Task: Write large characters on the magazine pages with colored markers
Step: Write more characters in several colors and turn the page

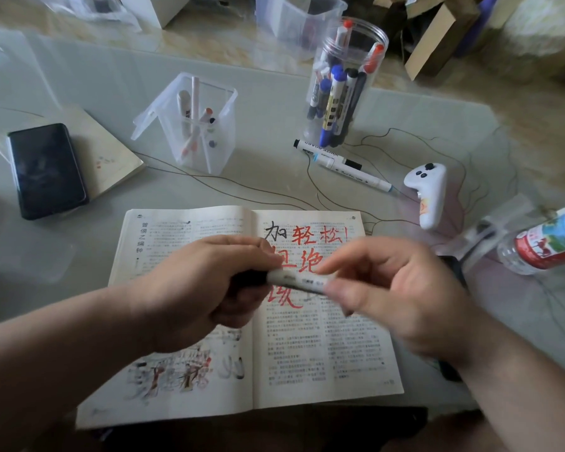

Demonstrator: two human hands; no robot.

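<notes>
The marker (302, 282) sits crosswise in the air, just above the open magazine (323, 353), which lies flat at the near edge of the table (274, 190). The left hand (209, 285) curls tight round its dark cap end while the right hand (395, 295) pinches the white barrel. I'd say the cap is being pulled off or pushed on, though I can't tell which. Held low over the right page, it's close to the black and red characters (320, 238) at the top. Spare markers wait in the clear jar (343, 89) beyond.
</notes>
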